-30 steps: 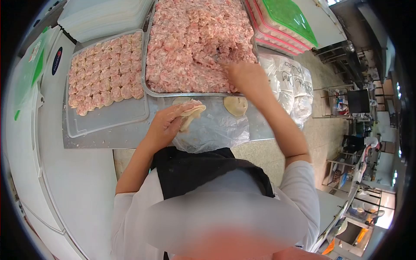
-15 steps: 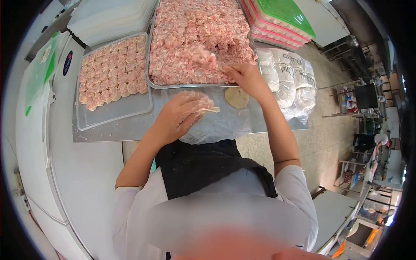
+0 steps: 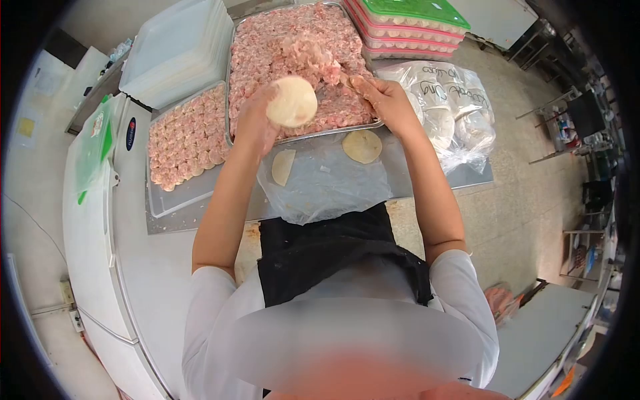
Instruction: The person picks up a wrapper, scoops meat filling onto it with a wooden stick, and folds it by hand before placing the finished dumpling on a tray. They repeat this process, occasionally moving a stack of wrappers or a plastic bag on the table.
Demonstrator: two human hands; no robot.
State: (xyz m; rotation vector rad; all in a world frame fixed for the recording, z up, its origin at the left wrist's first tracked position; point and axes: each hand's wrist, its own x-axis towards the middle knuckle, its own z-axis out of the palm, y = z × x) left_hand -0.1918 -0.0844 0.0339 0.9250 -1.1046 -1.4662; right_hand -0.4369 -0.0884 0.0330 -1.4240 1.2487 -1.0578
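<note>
My left hand holds a pale round dough wrapper over the near edge of a metal tray of minced meat. My right hand is closed around the end of a thin tool; meat covers the rest, so its exact kind is hidden. A lump of meat sits on the tool, above the tray. On a plastic sheet in front of me lie a round wrapper and a half-round one.
Left of the tray, a shallow plastic tray carries rows of filled dumplings. Stacked clear lids stand behind it. On the right are pink boxes with a green lid and bagged wrappers. A white freezer stands at far left.
My left hand has moved forward from the plastic sheet to over the meat tray, the wrapper now facing up. The half-round wrapper has come into view. My right hand still grips the meat-covered tool.
</note>
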